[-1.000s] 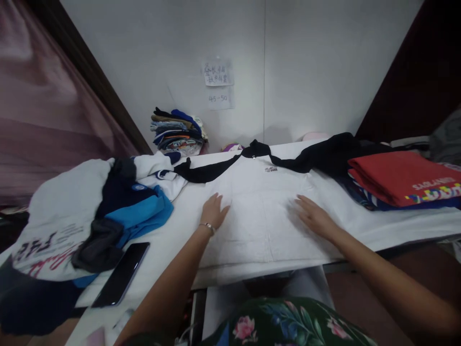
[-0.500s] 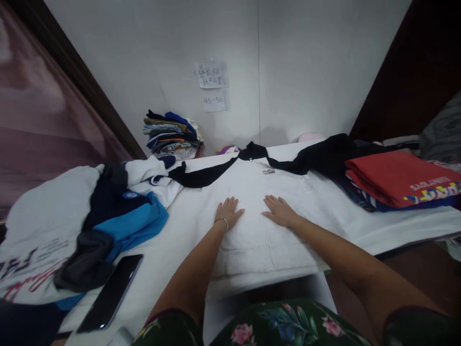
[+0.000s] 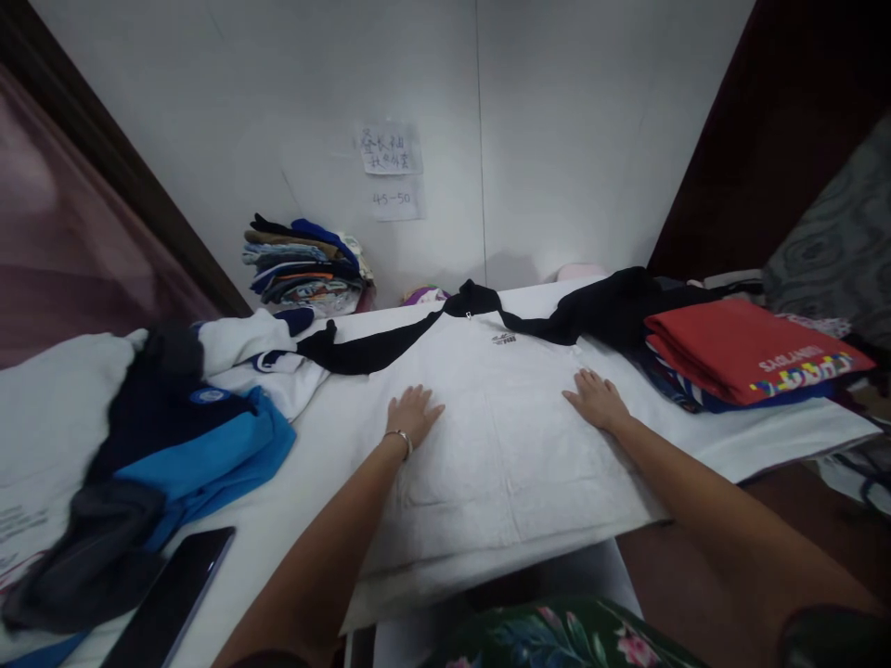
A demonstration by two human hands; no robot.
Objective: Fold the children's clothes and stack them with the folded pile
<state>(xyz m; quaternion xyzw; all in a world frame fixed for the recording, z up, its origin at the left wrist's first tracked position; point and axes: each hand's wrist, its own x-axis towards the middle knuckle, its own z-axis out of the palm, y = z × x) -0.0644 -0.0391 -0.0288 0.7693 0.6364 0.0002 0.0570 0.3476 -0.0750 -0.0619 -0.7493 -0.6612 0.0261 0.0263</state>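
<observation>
A: Walls?
B: Pale grey wall (image 3: 585,139), one vertical seam, two paper notes (image 3: 390,148) taped up, lower one reads 45-50.
A: Sides?
B: Mauve curtain (image 3: 62,250) left, past dark wood trim (image 3: 118,176); dark wood panel (image 3: 724,158) right.
A: Below?
B: Brown floor (image 3: 696,547), white-covered table (image 3: 766,445) above it.

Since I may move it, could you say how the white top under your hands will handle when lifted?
The white top looks thick yet soft, so it would probably flop. Lying flat on the table, it may slide if pushed.
</observation>
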